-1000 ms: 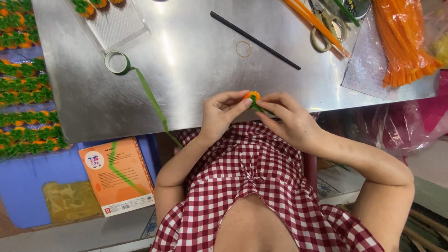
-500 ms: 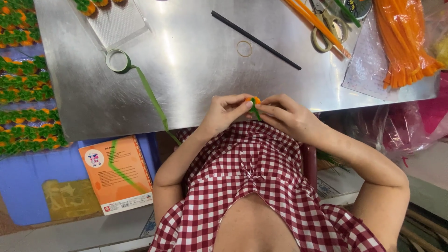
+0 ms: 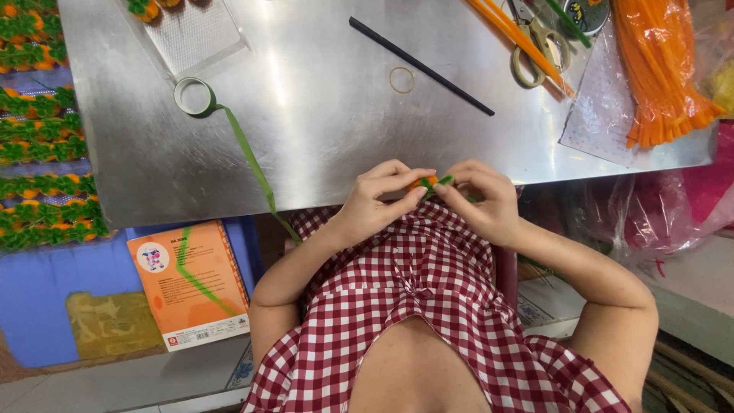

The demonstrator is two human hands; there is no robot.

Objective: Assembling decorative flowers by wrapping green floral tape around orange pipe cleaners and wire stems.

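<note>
From the head camera, both hands meet at the near edge of a shiny metal worktop (image 3: 321, 138). The left hand (image 3: 378, 200) and right hand (image 3: 482, 200) pinch one small fuzzy orange-and-green piece (image 3: 428, 182) between their fingertips, just above a red checked shirt (image 3: 413, 298). On the worktop lie one roll of green tape (image 3: 193, 96) trailing a flat strip, one thin black stick (image 3: 420, 66), one rubber ring (image 3: 402, 79), one pair of scissors (image 3: 535, 46), and a bundle of fuzzy orange stems (image 3: 657, 69).

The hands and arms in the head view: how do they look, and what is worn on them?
Both hands, left and right, are bare: no gloves, rings or watch show. The arms are bare as well, coming out of a sleeveless red-and-white checked cotton top.
</note>
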